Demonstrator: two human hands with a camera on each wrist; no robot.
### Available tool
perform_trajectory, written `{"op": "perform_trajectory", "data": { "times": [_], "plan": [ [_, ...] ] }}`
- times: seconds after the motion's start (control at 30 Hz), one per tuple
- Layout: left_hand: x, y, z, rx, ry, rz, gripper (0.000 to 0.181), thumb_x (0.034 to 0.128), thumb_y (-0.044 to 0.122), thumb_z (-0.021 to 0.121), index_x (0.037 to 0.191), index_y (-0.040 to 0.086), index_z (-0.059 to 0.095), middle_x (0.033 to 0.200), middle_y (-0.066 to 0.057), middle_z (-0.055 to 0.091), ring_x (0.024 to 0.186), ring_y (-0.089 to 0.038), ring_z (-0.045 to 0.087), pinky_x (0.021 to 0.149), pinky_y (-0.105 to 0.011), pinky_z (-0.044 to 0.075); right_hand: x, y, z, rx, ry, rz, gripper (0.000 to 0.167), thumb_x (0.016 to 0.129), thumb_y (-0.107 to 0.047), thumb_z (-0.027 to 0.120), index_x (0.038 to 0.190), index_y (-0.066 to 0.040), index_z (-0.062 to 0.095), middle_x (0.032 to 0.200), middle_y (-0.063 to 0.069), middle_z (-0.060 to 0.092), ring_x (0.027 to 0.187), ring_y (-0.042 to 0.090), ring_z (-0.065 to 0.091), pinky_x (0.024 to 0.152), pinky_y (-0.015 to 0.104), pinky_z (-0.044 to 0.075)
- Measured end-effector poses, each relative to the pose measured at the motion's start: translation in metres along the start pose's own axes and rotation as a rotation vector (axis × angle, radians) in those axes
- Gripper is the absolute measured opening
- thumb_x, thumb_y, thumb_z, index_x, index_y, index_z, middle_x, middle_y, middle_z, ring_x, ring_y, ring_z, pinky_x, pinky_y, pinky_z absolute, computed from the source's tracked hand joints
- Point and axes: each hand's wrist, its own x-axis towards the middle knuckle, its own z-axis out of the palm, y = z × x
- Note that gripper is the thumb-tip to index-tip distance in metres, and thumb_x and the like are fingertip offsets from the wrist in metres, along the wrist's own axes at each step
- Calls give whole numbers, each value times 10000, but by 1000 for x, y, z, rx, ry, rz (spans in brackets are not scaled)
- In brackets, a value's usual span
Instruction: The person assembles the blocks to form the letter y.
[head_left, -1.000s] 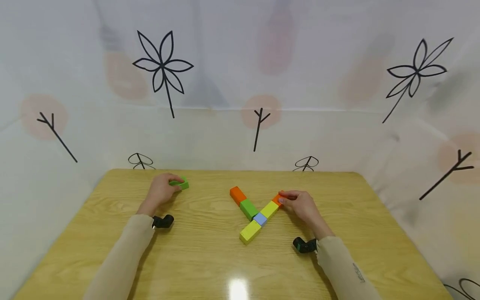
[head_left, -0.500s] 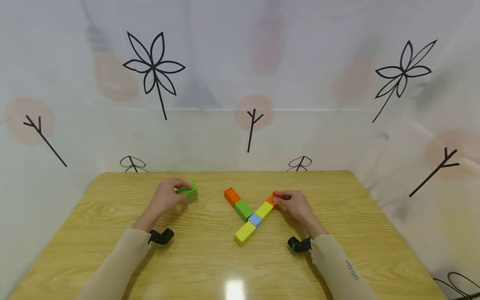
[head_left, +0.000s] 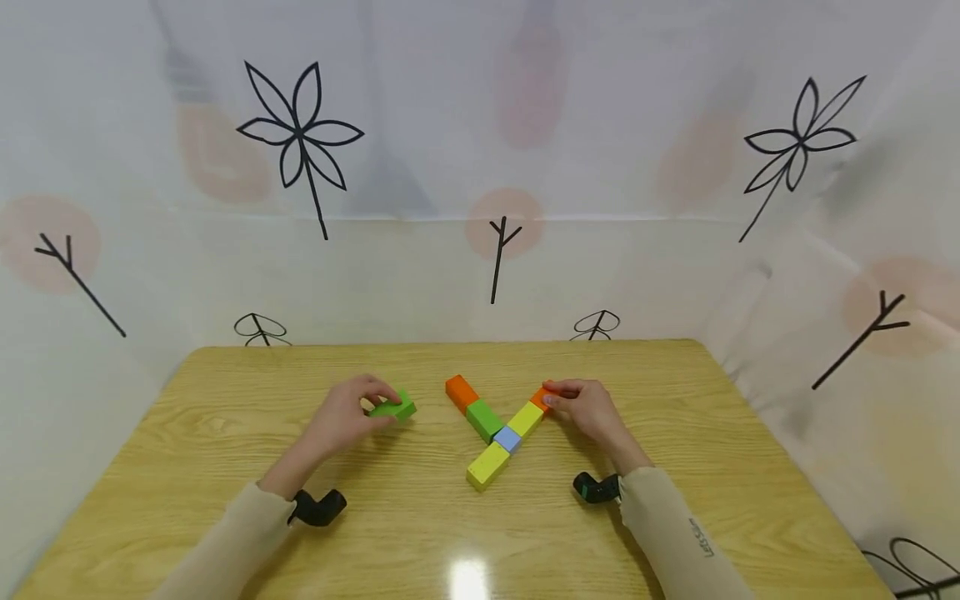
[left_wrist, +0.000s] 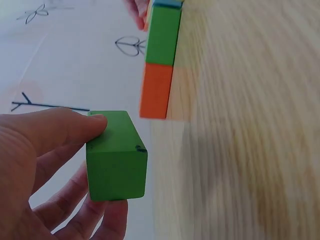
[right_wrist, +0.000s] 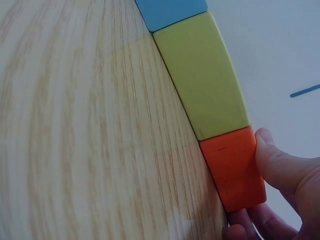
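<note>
My left hand [head_left: 352, 417] holds a green block [left_wrist: 117, 165] between thumb and fingers, left of the row of blocks. Whether that block touches the table I cannot tell. With thumb and fingers, my right hand [head_left: 595, 410] pinches an orange block [right_wrist: 235, 170] that abuts a long yellow block [right_wrist: 205, 80]. A small blue block [head_left: 507, 439] joins this yellow one to a second yellow block [head_left: 487, 465] nearer me. From the blue block's left side, another green block [head_left: 483, 419] and another orange block [head_left: 461, 392] run away to the left, forming a Y shape.
The blocks lie on a wood-grain table [head_left: 405, 525]. White cloth [head_left: 420, 275] with drawn plants hangs behind and beside it. A black wrist device sits on each wrist, the left one [head_left: 318, 508] and the right one [head_left: 596, 487]. Bright glare marks the near table.
My left hand has moved right and towards me with the green block in its grip. The right hand stays at the orange block. The head view has turned slightly.
</note>
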Motion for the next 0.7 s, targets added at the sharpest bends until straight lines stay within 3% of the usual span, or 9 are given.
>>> {"op": "perform_trajectory", "data": {
  "times": [0.4,0.7],
  "plan": [
    [-18,16,19,-77,-104,72,191,815,149,837,967,220,744,1063,53,616,893,-164,569,679,-278,531,1,-1,1,20,-1,-7,311,930,-172,726,1218,-55,720,1301,150,636,1137,308,604,888,358,530],
    [-30,31,36,-82,-171,120,214,802,147,843,970,233,741,1027,104,604,869,-121,559,671,-264,527,2,1,0,26,-6,-11,315,925,-175,732,1215,-55,721,1302,148,636,1142,309,600,872,340,534]
  ]
}}
